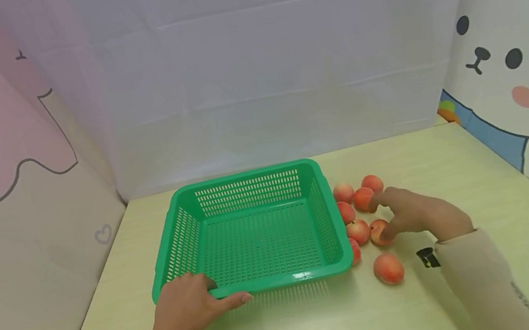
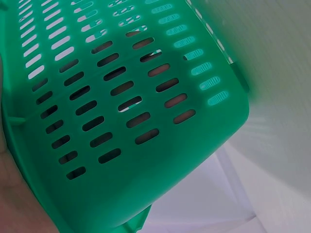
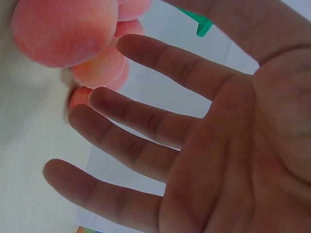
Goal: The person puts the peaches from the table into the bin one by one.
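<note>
A green plastic basket [image 1: 263, 283] with slotted walls stands on the table, nothing inside it. My left hand [image 1: 188, 306] grips its near left corner by the rim; the thumb lies along the front. Through the slots of the basket wall [image 2: 160, 155] in the left wrist view, parts of the fingers show. Right of the basket lie several red-orange peaches. Above them my right hand [image 1: 417, 215] reaches in, fingers spread apart, nearest to one peach [image 1: 378, 232] and another peach [image 1: 363, 199]. The right wrist view shows the palm [image 3: 214, 145] holding nothing, a large peach [image 3: 63, 29] beyond the fingertips.
One peach [image 1: 388, 268] lies apart, nearer the table's front. A few peaches sit close against the basket's right wall, partly hidden by it. A pale curtain [image 1: 254, 73] hangs behind the table [image 1: 292, 329], with cartoon-printed cloth [image 1: 520, 58] at the sides.
</note>
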Demonstrator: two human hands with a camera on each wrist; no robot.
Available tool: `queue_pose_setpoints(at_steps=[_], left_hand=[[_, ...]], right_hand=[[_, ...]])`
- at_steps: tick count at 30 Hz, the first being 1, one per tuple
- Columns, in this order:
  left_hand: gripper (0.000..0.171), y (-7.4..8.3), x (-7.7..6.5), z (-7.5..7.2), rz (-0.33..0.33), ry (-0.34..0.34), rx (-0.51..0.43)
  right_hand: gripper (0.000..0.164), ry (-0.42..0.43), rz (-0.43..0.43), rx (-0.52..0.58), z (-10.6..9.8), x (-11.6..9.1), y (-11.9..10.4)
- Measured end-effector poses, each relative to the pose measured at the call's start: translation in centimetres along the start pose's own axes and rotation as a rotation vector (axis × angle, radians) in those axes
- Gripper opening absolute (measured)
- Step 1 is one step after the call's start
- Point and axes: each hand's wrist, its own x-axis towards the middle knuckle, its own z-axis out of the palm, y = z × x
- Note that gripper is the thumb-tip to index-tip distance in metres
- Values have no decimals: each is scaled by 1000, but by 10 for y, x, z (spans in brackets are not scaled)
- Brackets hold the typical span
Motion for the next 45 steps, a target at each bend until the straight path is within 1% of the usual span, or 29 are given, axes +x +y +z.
queue_pose_setpoints(at_steps=[7,11,14,18,23,30,32,37,39,45], left_hand=[[73,-1,0,0,6,9,-5],[73,-1,-1,0,6,7,0],[72,-1,-1,-1,7,5,1],[72,-1,-1,-2,6,3,2],[73,-1,-1,-3,6,8,-2],[73,-1,-3,-4,3,5,-5],[72,-1,-3,-4,5,5,-4],[73,-3,-1,-1,2,13,-5],[73,-3,-1,-1,0,13,-11],[74,-5,-1,0,6,5,-14]], right_hand=[[57,-23,14,29,4,3,1],[51,-27,-15,42,6,6,1],[46,-32,-18,50,7,7,0],[44,-39,-1,17,9,7,-2],[43,-38,-6,-22,10,8,-3],[37,-56,24,-29,12,12,-4],[36,-58,20,-32,12,12,-4],[39,-63,17,-31,14,13,-4],[40,-68,28,-28,14,13,-4],[39,-72,29,-26,15,14,-3]])
